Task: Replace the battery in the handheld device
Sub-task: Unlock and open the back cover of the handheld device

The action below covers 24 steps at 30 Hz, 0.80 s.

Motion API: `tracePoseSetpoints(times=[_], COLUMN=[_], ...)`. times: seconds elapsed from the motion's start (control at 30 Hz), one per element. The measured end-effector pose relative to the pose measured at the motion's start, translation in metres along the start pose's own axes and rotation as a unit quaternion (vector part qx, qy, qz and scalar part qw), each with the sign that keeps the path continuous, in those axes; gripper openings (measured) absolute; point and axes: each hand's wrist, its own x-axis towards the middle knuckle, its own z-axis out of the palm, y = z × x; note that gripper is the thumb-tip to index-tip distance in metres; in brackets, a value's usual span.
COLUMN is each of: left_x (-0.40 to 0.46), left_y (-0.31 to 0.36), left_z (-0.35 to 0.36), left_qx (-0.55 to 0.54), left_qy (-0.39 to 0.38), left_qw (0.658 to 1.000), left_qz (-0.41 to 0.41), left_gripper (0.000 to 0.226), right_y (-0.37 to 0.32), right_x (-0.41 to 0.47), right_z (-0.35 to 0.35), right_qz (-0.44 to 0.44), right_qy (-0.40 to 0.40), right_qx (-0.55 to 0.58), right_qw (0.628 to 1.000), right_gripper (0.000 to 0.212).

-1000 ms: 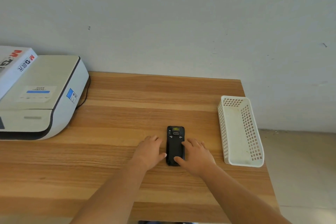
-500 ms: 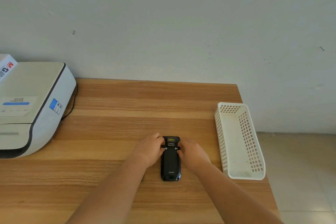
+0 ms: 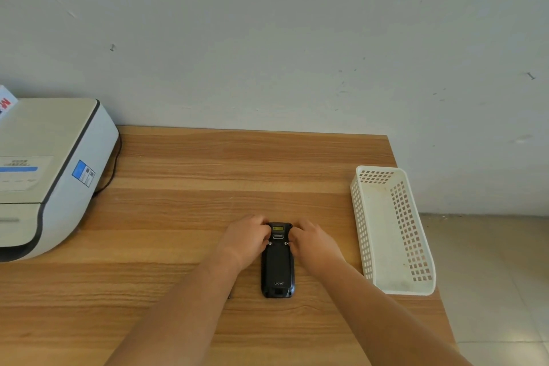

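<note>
Both hands on the device, one each side of its far end. Left hand [image 3: 245, 239] curled against the left edge of the handheld device [image 3: 277, 267], fingertips at the small latch point on that side. Right hand [image 3: 312, 242] mirrors it on the right edge, fingertips at the matching latch point. Hands are apart from each other, with the device's upper section between them; fingers bent and pressed to its sides, but whether they truly clamp it or just rest against it cannot be told. Forearms run in from the bottom of the frame.

Device is black, lying flat and back-up on the wooden table [image 3: 208, 175], long axis pointing away from the person. Small yellow-lit window and a slot show at the far end between the hands; pale brand lettering near the near end. Back cover looks seated in place.

White perforated plastic basket [image 3: 361, 217] to the right, near the table's right edge, apart from the right hand. White and grey printer [image 3: 50, 175] at the far left, well apart from the hands, with a blue sticker on its side and a black cable [image 3: 111, 178] trailing behind it. Grey scuffed wall [image 3: 267, 38] behind the table; tiled floor [image 3: 490, 276] at lower right.
</note>
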Motion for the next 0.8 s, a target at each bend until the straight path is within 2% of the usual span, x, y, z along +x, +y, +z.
tracePoseSetpoints(times=[0.23, 0.43, 0.8], left_x=[0.001, 0.002, 0.000], left_y=[-0.003, -0.009, -0.009], left_z=[0.003, 0.004, 0.002], left_qx=[0.038, 0.004, -0.031], left_qy=[-0.030, -0.051, -0.047], left_qw=[0.998, 0.998, 0.998], left_qz=[0.030, 0.019, 0.006], left_gripper=[0.020, 0.024, 0.026], right_y=[-0.004, -0.002, 0.010], right_x=[0.004, 0.003, 0.006], right_z=[0.000, 0.003, 0.006], right_qz=[-0.062, -0.083, -0.110], right_qy=[-0.024, -0.023, 0.009], right_qx=[-0.083, -0.118, -0.071], right_qw=[0.994, 0.989, 0.991], right_gripper=[0.017, 0.016, 0.023])
